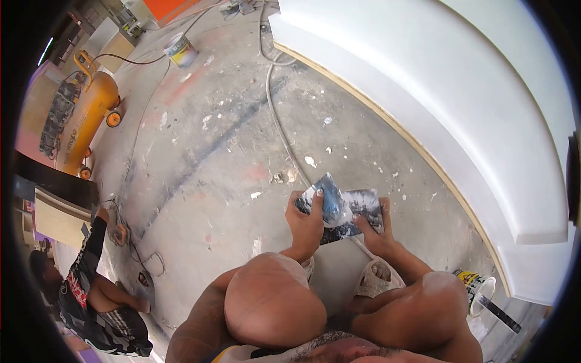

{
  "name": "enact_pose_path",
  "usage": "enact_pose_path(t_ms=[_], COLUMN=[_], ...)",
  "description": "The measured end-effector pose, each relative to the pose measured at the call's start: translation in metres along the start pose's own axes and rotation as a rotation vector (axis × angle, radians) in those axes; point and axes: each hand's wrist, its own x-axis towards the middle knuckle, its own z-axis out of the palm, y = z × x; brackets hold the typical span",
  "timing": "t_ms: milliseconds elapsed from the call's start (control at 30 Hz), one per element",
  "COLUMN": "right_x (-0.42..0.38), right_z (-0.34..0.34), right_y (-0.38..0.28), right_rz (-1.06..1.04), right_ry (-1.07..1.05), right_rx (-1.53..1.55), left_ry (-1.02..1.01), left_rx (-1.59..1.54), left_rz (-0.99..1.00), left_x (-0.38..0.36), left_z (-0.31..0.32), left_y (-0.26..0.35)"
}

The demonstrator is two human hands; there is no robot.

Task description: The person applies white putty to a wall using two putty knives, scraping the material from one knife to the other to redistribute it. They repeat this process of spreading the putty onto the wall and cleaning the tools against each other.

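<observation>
My left hand (304,228) is closed around a flat putty scraper (332,202) with a bluish face, its thumb pressed on the blade. White filler is smeared over it. In my right hand (376,239) is a second flat plate, a dark putty spreader (365,201), with white filler across its face and my thumb on top. The two blades overlap at their inner edges in front of my knees. Both hands hang above the concrete floor (224,169), just ahead of my sandalled feet (376,277).
A white curved panel structure (436,103) with a wooden bottom edge stands at the right. A bucket (475,287) with a dark strip (499,313) sits beside my right knee. A hose (275,115) crosses the floor. Left are a yellow air compressor (91,121), a paint bucket (181,51) and a crouching person (91,296).
</observation>
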Motion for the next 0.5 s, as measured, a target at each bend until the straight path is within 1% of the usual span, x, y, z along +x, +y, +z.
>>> enact_pose_path(t_ms=[33,67,100,167,300,367,400,467,500], right_x=[0.004,0.007,0.009,0.014,0.016,0.018,0.015,0.008,0.009], right_z=[0.001,0.000,-0.001,-0.004,-0.006,-0.006,-0.006,-0.003,-0.004], right_y=[-0.005,-0.012,-0.018,-0.026,-0.029,-0.027,-0.024,-0.015,-0.015], right_rz=[-0.090,-0.050,-0.059,-0.050,-0.035,0.028,0.019,0.201,0.186], right_ry=[-0.042,-0.049,-0.054,-0.130,-0.159,-0.164,-0.156,-0.245,-0.239], right_rx=[-0.116,-0.131,-0.131,-0.259,-0.272,-0.215,-0.222,0.120,0.120], left_ry=[-0.001,-0.007,-0.004,-0.020,-0.028,-0.031,-0.041,-0.026,-0.034], left_rx=[0.001,0.025,0.021,0.093,0.072,0.126,0.118,0.394,0.391], left_rz=[0.014,0.038,0.046,0.009,0.032,-0.018,-0.011,0.202,0.216], left_x=[0.000,0.000,0.000,-0.001,-0.001,-0.002,-0.001,0.004,0.006], left_z=[0.000,-0.002,-0.004,-0.006,-0.008,-0.010,-0.012,-0.017,-0.018], left_y=[0.003,0.001,0.001,0.001,-0.004,-0.002,-0.007,-0.020,-0.025])
